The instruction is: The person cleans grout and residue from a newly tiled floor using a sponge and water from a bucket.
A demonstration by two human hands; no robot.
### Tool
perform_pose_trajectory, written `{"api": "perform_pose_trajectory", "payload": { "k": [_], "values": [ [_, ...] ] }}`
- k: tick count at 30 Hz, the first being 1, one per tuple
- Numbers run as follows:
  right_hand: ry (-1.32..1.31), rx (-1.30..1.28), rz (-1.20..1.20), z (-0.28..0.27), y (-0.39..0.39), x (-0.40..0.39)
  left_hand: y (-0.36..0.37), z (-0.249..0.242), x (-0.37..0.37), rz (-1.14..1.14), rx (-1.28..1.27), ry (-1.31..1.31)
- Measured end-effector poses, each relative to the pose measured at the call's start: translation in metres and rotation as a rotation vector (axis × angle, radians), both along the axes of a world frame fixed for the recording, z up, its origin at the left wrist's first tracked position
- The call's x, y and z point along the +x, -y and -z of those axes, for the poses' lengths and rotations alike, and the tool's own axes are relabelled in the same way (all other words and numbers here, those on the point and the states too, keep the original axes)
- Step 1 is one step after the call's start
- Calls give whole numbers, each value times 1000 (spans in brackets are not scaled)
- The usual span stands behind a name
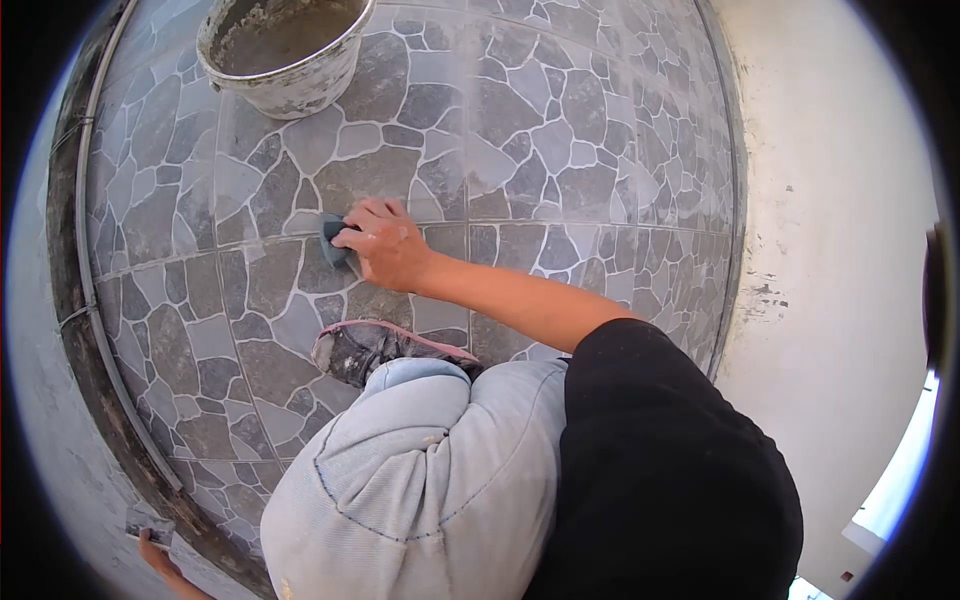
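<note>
My right hand [385, 243] is closed on a dark grey-green sponge [333, 240] and presses it onto the stone-patterned floor tiles [365, 180], near a joint between tiles. At the lower left edge, my left hand [155, 556] shows small. Its fingers are closed round a flat trowel [150, 528] with grey material on it. The handle is too small to make out. Below my right hand, a dirty dark shoe with a pink edge [375, 345] rests on the tiles by my bent knee.
A mortar-stained bucket [300, 95] with grey residue inside stands at the upper left. Along the left side run a dark wooden beam [70, 290] and a thin pipe [88, 250]. A pale wall [830, 200] bounds the tiles on the right.
</note>
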State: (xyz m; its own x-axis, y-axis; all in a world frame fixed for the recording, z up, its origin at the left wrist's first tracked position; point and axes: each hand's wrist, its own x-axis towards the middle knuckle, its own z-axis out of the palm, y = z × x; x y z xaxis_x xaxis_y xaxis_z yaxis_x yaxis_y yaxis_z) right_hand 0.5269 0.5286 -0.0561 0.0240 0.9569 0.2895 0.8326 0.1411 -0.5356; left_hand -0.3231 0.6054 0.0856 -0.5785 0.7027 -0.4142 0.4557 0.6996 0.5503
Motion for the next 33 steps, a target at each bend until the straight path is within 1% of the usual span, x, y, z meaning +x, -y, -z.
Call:
{"api": "perform_pose_trajectory", "payload": {
  "k": [1,2,3,5,6,7,8,9,11,12,13,14,15,16,18,20,21,22,23,24,25,26,27,29,30,32,33],
  "values": [
    [53,-56,58,-5,33,30,-2,5,1,-89,115,27],
    [101,-113,115,-9,75,66,11,11,-2,-120,86,-38],
    [189,-127,236,-13,115,101,23,17,-5,-152,54,-99],
    [251,-211,473,-9,198,178,53,23,-5,-119,-49,-143],
    [336,-274,627,-10,232,206,68,25,-3,-96,-82,-146],
    [296,-327,807,-4,261,235,77,26,1,-88,-95,-147],
    [253,-378,985,1,276,252,82,25,4,-92,-93,-145],
    [255,-369,987,5,269,249,84,27,6,-88,-88,-146],
    [274,-266,1347,25,233,228,86,29,8,-86,-82,-143],
    [241,-261,1248,20,200,195,83,29,7,-78,-79,-143],
    [241,-202,1032,9,173,159,77,32,8,-64,-80,-141],
    [160,-163,849,15,153,133,71,33,9,-45,-80,-132],
    [97,-155,644,5,134,107,65,38,11,-31,-73,-128],
    [103,-159,643,-5,133,108,62,38,11,-22,-68,-124],
    [169,-136,330,-18,134,112,50,39,15,8,-61,-108],
    [297,-256,524,-18,184,163,47,38,17,2,-55,-111],
    [336,-238,619,-9,219,199,45,36,17,1,-48,-113],
    [354,-371,756,-6,254,236,44,35,18,-2,-46,-115],
    [392,-399,868,-9,280,269,44,34,18,-5,-46,-121],
    [292,-466,1076,-2,300,295,43,32,19,-3,-43,-123],
    [188,-530,1277,-7,296,303,44,31,18,-8,-43,-124],
    [277,-531,1382,6,286,294,45,31,18,-13,-42,-126],
    [374,-531,1481,11,251,268,48,32,17,-18,-54,-127],
    [341,-347,1203,19,209,205,51,33,18,-17,-75,-138],
    [209,-335,1008,2,185,169,52,33,19,-11,-81,-139],
    [103,-345,565,-15,170,130,55,36,22,-7,-90,-135],
    [101,-343,572,-15,180,137,58,36,22,-8,-90,-131]
  ]
}}
